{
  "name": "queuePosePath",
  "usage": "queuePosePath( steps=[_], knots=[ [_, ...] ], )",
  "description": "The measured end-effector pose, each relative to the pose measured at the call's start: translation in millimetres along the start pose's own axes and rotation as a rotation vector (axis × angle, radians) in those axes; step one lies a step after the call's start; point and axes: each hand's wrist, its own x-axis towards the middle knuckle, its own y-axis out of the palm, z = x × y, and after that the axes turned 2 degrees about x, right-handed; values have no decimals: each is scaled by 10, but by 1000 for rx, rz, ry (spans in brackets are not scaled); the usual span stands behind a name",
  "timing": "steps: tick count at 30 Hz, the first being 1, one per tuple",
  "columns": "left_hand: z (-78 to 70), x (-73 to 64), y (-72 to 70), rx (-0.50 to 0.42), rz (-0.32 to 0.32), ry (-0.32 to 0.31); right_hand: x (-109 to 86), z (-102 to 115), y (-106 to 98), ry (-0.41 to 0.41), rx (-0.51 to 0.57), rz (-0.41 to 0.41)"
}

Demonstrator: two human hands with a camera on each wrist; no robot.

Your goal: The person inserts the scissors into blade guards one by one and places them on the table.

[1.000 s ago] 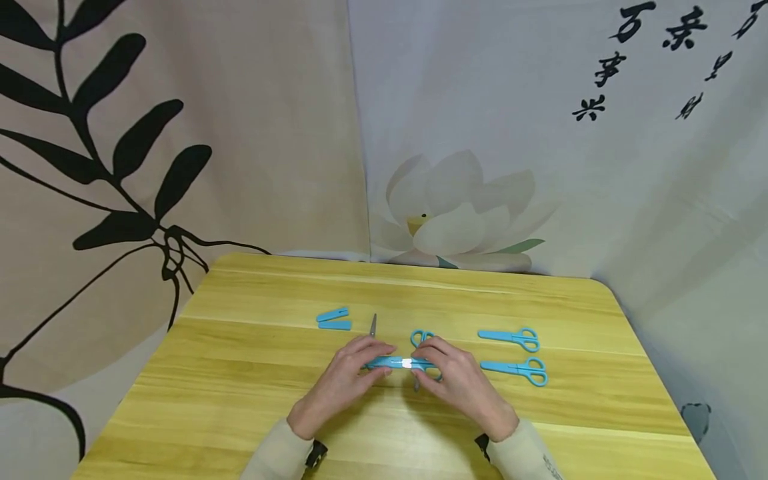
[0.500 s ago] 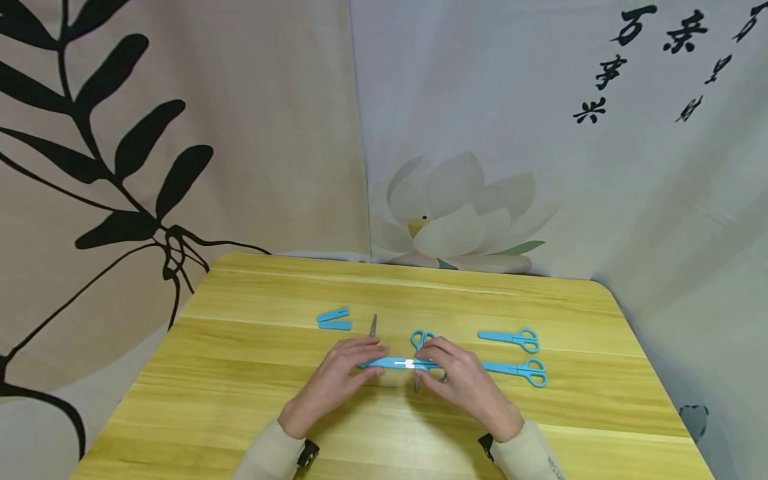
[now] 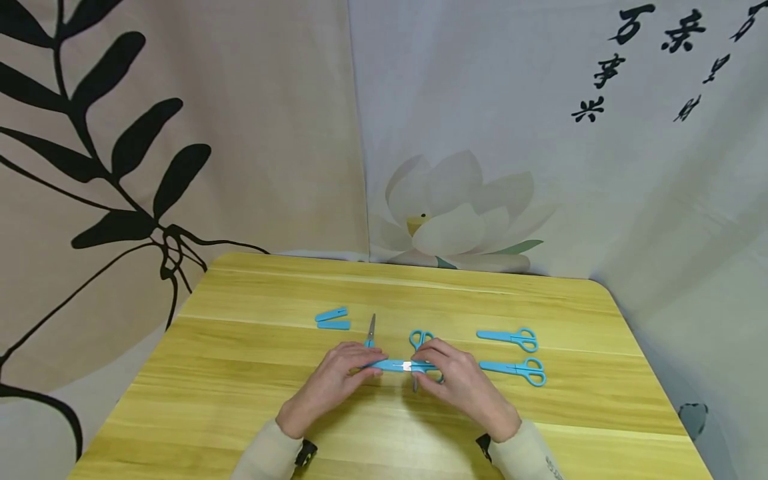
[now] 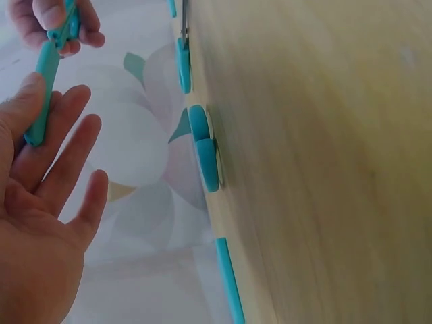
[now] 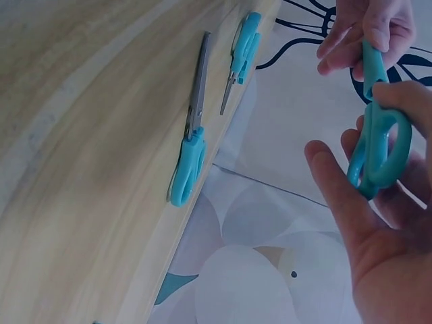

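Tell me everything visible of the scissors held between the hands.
The scissors have blue, plastic-looking handles with rounded finger loops. A matching blue cover hides most of the blades; a bright, metal-looking strip shows between cover and handles. They are held above the table, roughly level, pointing left. The right hand grips the handles; the left hand pinches the cover.

I'm viewing a yellow wood-grain counter (image 3: 198, 400), pale cloth (image 3: 270, 100) hanging behind, a black leafy branch (image 3: 144, 138) climbing at left, a white lotus (image 3: 456, 223) spreading mid-cloth, black characters (image 3: 685, 32) marking upper right
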Motion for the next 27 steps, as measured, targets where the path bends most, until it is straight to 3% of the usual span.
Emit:
queuePosePath(
  steps=[8, 27],
  knots=[
    [4, 18, -8, -17, -15, 43, 8, 5, 6, 5, 10, 4],
    [-10, 35, -9, -35, -20, 31, 34, 19, 16, 3, -2, -1]
  ],
)
